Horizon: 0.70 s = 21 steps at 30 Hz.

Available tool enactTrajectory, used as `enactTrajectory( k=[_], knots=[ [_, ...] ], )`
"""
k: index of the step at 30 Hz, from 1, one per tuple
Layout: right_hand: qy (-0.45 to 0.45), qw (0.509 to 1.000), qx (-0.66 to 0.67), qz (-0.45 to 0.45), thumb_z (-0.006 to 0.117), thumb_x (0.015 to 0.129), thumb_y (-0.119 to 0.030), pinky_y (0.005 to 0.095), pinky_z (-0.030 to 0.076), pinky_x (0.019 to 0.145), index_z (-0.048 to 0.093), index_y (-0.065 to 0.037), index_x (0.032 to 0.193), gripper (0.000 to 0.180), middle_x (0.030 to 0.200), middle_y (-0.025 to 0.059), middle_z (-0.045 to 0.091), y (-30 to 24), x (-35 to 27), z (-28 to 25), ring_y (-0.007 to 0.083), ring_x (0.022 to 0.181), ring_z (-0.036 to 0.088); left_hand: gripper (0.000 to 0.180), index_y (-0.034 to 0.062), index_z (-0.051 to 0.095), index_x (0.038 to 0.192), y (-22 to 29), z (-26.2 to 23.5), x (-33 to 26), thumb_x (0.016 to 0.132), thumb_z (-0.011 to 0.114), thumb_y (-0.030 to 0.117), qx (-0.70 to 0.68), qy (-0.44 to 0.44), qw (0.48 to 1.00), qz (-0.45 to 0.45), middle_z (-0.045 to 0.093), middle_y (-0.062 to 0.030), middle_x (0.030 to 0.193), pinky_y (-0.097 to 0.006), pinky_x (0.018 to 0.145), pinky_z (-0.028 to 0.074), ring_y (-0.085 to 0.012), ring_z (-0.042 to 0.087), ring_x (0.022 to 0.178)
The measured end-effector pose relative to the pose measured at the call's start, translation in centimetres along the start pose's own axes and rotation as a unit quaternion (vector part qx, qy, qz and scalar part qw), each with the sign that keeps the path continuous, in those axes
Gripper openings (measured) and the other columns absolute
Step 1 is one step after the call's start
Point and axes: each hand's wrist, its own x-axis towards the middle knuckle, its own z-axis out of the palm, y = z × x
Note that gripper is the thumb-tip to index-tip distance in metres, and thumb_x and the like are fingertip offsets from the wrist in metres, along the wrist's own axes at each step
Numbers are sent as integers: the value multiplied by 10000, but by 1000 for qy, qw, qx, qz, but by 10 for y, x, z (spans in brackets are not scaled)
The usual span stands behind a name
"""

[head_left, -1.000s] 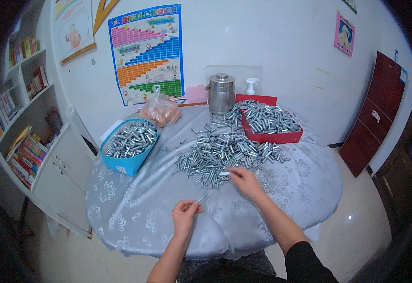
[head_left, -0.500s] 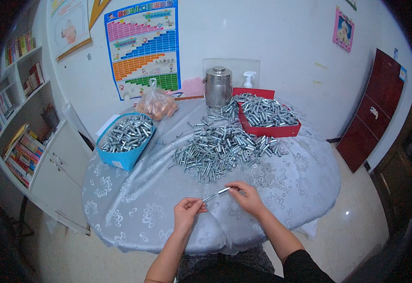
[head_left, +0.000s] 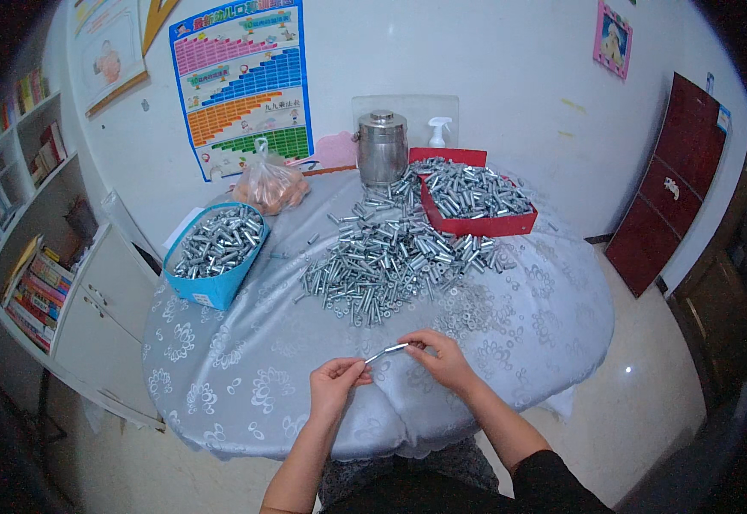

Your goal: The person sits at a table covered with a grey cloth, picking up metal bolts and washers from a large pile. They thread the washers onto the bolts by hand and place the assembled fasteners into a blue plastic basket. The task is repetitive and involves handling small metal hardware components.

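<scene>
Right hand (head_left: 446,360) pinches 1 bolt (head_left: 388,351) by its end, left hand (head_left: 336,381) pinches near its tip; keeping both aligned over the table (head_left: 219,377) likely helps.

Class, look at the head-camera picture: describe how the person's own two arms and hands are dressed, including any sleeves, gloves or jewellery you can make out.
Both hands are bare, with no gloves. The left hand leads to a forearm that is bare as far as it shows. The right hand leads to a bare forearm ending in a dark sleeve pushed up near the elbow. No jewellery can be made out.

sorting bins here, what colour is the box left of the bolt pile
Blue box, full of metal bolts; clearest in the head view.
</scene>
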Motion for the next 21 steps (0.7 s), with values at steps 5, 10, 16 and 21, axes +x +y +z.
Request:
enactTrajectory(
  k=[5,10,16,21],
  knots=[
    [-33,999,39,3,582,794,-119,248,431,684,606,-43,979,202,881,57,598,4,-3,11,114,754,535,198,-104,566,936,1,9,-1,811,560,49,0,-17,1000,-20,614,-195,840,-282,634,533,-229,628,731],
    [-23,999,24,34,595,788,-132,249,441,664,604,-48,984,214,860,61,606,6,-13,28,120,732,548,221,-113,553,971,-4,14,-4,821,542,49,30,-26,998,-42,609,-203,862,-285,643,534,-252,629,765],
    [24,999,-12,39,595,775,-160,296,447,704,612,-60,956,208,857,89,603,13,-14,15,190,762,569,201,-110,554,964,-10,12,-1,812,542,21,5,-16,999,-48,609,-197,843,-286,635,536,-246,628,732],
    [128,961,-237,69,623,711,-162,348,431,721,641,-64,848,169,807,102,590,34,-12,-46,271,786,552,199,-108,550,959,-15,10,3,810,546,24,-3,6,999,-41,609,-190,825,-283,629,539,-239,625,708]
  ],
)
